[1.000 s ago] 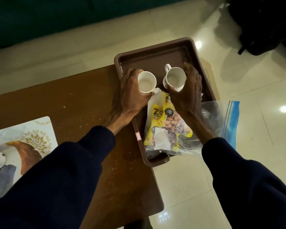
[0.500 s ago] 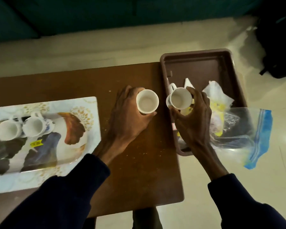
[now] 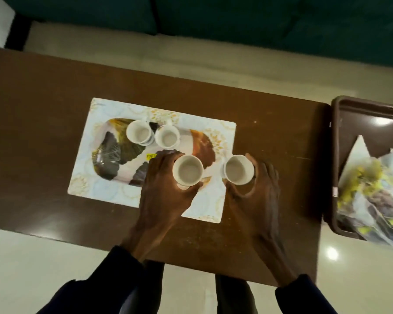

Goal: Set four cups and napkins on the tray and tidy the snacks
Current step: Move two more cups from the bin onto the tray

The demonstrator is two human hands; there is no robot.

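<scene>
- Holding one small white ceramic cup [image 3: 187,171] in your left hand [image 3: 162,191]: fingers [image 3: 166,158] wrapped around its far and left side, thumb on the near side, mouth up and empty.
- That cup sits over the right part of the white rectangular tray with the brown-and-grey leaf print [image 3: 104,177]; you cannot tell whether its base touches the tray.
- Your right hand [image 3: 256,200] grips a second white ceramic cup [image 3: 237,169], fingers curled around its right side, thumb below it; its handle points left, towards the other held cup.
- This second cup is at the tray's right edge, over the border between tray and the dark brown wooden table [image 3: 43,98]; contact with either surface is not clear.
- Beyond your left fingertips, two more white cups, the left one [image 3: 138,132] and the right one [image 3: 167,138], stand upright on the tray's far half, touching or nearly touching each other.
- Well to the right of your right fingers, a dark brown plastic tray [image 3: 335,155] lies at the table's end.
- Inside it: a white folded napkin [image 3: 359,152] and a clear plastic bag of yellow snack packets [image 3: 372,189], blurred.
- Both dark navy sleeves [image 3: 95,291] enter from the near edge.
</scene>
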